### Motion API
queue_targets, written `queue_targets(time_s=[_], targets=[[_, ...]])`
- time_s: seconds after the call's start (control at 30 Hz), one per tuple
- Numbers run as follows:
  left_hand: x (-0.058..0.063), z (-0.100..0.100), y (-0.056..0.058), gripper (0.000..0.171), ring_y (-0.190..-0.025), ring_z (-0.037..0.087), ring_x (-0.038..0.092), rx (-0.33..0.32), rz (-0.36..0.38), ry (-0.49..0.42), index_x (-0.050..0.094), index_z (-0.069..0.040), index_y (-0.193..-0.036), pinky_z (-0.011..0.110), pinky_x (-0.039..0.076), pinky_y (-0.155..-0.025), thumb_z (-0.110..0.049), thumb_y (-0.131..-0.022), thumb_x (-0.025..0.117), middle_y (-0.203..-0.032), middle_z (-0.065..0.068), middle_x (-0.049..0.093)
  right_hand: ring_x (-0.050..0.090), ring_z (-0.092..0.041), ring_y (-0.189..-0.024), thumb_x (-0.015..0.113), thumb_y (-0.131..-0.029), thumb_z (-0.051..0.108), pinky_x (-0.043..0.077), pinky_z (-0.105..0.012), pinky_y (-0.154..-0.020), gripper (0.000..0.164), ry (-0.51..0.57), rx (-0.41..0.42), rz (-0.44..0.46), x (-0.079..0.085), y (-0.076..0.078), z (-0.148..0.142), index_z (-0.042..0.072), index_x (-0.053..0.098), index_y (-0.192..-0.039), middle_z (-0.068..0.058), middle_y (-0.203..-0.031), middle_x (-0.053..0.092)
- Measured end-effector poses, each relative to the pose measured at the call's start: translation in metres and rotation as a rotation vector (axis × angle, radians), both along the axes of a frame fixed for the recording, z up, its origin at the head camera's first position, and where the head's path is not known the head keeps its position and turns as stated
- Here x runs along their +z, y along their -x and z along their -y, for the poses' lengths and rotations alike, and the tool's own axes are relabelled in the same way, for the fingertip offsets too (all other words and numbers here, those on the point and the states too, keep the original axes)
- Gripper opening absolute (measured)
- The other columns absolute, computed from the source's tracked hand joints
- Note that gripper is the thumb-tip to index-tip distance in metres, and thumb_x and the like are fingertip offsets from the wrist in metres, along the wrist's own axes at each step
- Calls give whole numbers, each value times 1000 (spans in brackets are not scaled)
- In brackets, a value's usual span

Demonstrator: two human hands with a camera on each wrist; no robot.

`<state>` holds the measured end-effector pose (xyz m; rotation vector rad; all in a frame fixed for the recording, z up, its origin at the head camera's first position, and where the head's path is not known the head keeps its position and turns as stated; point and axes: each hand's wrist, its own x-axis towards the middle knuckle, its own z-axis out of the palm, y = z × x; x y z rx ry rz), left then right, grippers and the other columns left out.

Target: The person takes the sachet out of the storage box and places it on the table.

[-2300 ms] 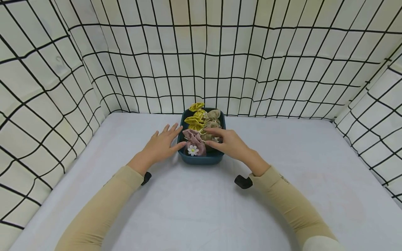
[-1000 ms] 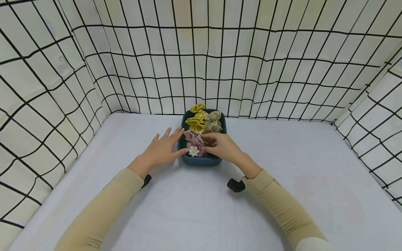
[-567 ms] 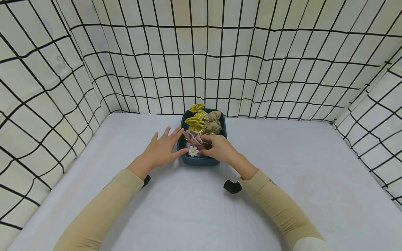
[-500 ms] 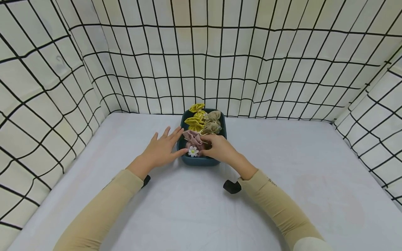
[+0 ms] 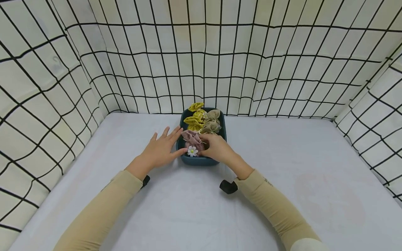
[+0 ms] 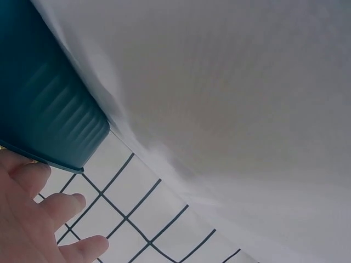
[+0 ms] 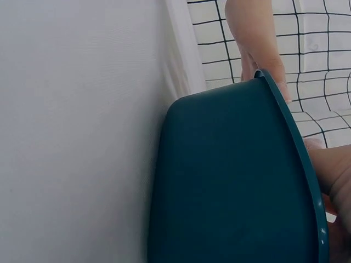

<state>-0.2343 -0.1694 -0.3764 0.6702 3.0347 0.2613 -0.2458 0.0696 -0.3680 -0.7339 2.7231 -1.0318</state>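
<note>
A dark teal plastic tub with small drawstring pouches in it stands at the back of the table. Nearest me lies a pink pouch with a white daisy. My right hand reaches in over the right side, thumb and index fingertips curved onto the pink pouch's right side; its other fingers are hidden. My left hand spreads its fingers at the tub's left rim, thumb near the daisy. In the left wrist view its fingertips meet the rim. Yellow pouches and tan pouches fill the far half.
A white cloth covers the table. Black grid netting over pale sheeting rises right behind the tub and along both sides. A black wrist-worn piece hangs under the right wrist, close over the cloth.
My right hand has moved left and deeper into the tub, from over its right side onto the pink pouch, which now looks bunched leftward. The left hand has barely shifted.
</note>
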Motion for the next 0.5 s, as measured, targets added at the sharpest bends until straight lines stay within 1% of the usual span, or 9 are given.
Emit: queue_targets(time_s=[0.13, 0.23, 0.33, 0.5], targets=[[2, 0, 1, 87, -155, 41, 10, -1, 1, 1, 17, -12, -166, 72, 11, -116, -65, -102, 45, -171, 8, 15, 68, -23, -107, 83, -88, 10, 56, -35, -88, 57, 6, -15, 27, 1, 3, -1, 4, 62, -141, -13, -125, 71], [3, -1, 1, 87, -155, 41, 10, -4, 11, -4, 17, -12, -166, 72, 10, -116, -64, -103, 46, -171, 8, 14, 68, -22, -106, 83, -88, 9, 56, -35, -88, 59, 10, -13, 49, 1, 6, -2, 4, 61, -142, -13, -126, 70], [3, -1, 2, 86, -155, 42, 8, -4, 23, -9, 17, -12, -166, 72, 9, -116, -64, -103, 46, -171, 8, 14, 68, -21, -103, 82, -89, 7, 56, -33, -86, 55, 9, 3, 57, 1, 7, -2, 4, 62, -140, -13, -125, 71], [1, 0, 2, 86, -155, 42, 8, -1, 31, -14, 16, -12, -166, 72, 8, -116, -64, -103, 45, -171, 9, 14, 67, -17, -94, 82, -88, 8, 55, -30, -79, 44, 7, 21, 46, 1, 8, 0, 3, 66, -130, -11, -119, 72]])
